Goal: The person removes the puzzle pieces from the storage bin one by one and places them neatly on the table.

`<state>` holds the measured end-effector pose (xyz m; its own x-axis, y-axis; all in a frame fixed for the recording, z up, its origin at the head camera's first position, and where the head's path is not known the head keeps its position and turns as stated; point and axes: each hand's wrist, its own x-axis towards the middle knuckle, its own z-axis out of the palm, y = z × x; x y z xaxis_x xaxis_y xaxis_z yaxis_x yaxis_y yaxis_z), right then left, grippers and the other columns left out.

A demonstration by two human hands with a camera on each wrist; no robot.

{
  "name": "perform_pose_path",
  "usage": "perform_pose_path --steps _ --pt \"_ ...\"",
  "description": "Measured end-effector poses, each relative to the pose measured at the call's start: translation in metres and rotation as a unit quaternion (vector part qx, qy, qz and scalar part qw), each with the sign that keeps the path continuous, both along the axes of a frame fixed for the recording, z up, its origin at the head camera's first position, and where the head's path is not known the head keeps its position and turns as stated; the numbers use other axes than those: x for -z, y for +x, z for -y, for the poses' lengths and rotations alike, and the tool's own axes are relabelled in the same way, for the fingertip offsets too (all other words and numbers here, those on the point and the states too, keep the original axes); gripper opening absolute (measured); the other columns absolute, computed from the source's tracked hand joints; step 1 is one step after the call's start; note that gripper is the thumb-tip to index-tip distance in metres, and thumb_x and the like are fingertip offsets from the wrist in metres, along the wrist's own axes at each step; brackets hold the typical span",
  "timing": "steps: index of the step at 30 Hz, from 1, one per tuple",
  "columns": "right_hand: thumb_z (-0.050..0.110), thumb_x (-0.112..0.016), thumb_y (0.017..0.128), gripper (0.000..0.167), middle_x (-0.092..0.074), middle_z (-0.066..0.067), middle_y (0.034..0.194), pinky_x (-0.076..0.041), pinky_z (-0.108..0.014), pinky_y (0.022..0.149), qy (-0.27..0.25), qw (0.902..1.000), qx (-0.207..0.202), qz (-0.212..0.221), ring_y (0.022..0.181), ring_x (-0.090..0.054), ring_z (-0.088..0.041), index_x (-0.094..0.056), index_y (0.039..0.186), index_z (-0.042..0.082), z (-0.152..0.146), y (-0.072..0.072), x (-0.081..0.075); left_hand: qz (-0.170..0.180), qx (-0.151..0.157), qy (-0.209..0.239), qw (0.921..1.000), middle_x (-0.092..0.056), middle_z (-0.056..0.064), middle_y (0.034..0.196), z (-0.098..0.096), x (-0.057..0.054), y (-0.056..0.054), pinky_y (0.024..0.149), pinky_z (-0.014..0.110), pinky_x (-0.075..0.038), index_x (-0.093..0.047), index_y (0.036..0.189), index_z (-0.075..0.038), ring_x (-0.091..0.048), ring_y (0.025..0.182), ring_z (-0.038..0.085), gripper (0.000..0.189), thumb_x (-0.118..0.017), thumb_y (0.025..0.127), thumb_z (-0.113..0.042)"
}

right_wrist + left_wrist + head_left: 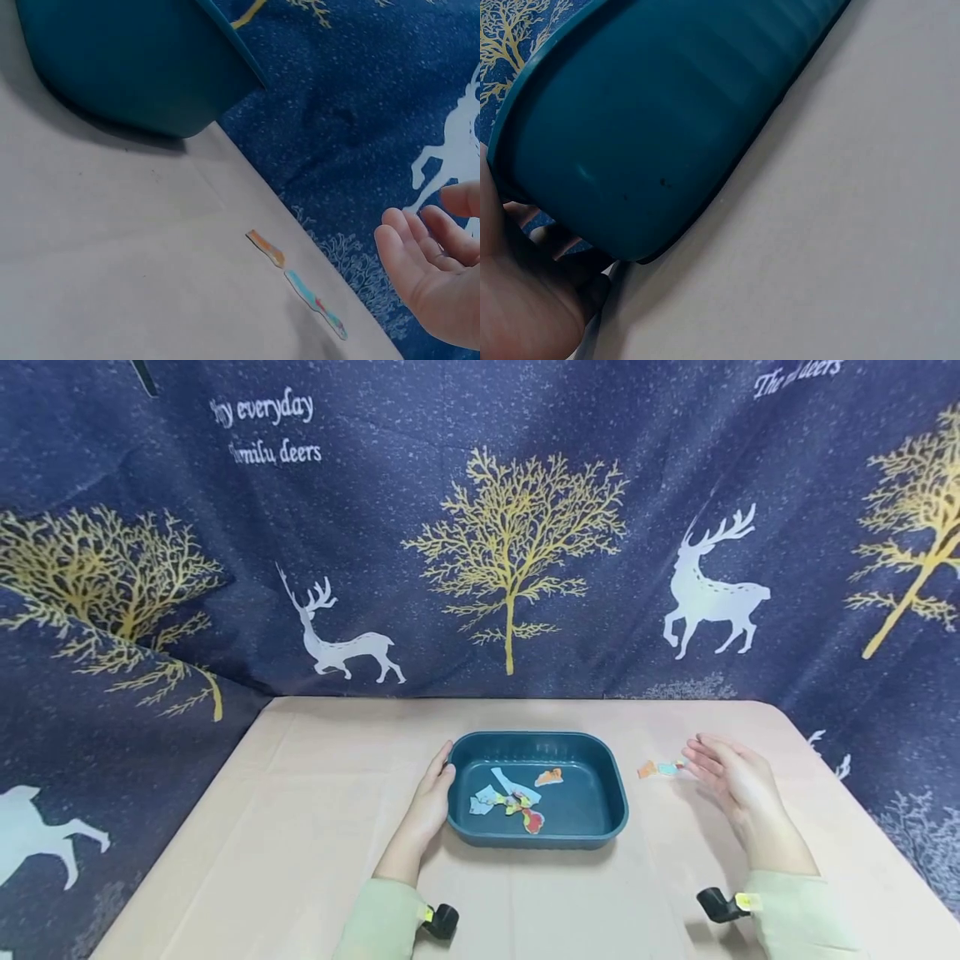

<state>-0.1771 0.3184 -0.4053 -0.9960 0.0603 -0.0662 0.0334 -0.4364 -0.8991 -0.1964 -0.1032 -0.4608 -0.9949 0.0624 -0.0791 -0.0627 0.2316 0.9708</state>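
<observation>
Left hand (431, 793) grips the left end of the teal tray (532, 842), thumb at the rim and fingers at the outer wall, with the tray located on the pale table (300, 827). Inside it, a cluster of light blue, yellow and red cut-outs (516, 802) lies left of centre, and an orange cut-out (550, 776) lies behind and to the right. Beside the tray, an orange strip (647, 769) and a light blue strip (667, 769) lie nearly end to end, near the right hand (738, 777), which hovers well apart from the left, fingers loosely bent.
</observation>
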Motion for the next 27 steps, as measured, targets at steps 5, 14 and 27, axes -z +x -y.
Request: perform_pose_path --steps 5,14,27 --pt "0.008 -0.051 0.097 0.018 -0.071 -0.003 0.090 -0.058 -0.027 0.080 0.004 0.9995 -0.023 -0.019 0.088 -0.070 -0.015 -0.069 0.094 0.011 0.006 0.000 -0.002 -0.001 0.002 0.001 1.0000 -0.018 0.002 0.159 0.000 0.000 -0.001 0.117 0.057 -0.010 -0.021 0.152 -0.025 -0.012 0.147 0.031 0.049 -0.027 0.104 -0.032" --pt "0.010 -0.050 0.098 0.019 -0.071 0.000 0.094 -0.057 -0.025 0.082 0.038 0.9974 -0.051 -0.035 0.092 -0.070 -0.012 -0.068 0.097 0.014 0.019 0.001 -0.009 0.001 0.001 0.004 1.0000 -0.018 0.003 0.159 0.000 0.001 -0.001 0.117 0.058 -0.010 -0.021 0.152 -0.026 -0.012 0.147 0.031 0.049 -0.028 0.104 -0.033" --pt "0.014 -0.049 0.099 0.019 -0.072 0.005 0.091 -0.057 -0.022 0.081 0.094 0.9923 -0.075 -0.033 0.090 -0.069 -0.007 -0.067 0.095 0.017 0.051 -0.004 -0.013 -0.005 0.001 0.011 0.9999 -0.019 0.004 0.159 -0.001 -0.002 0.001 0.117 0.057 -0.010 -0.021 0.152 -0.024 -0.013 0.147 0.032 0.049 -0.028 0.104 -0.029"
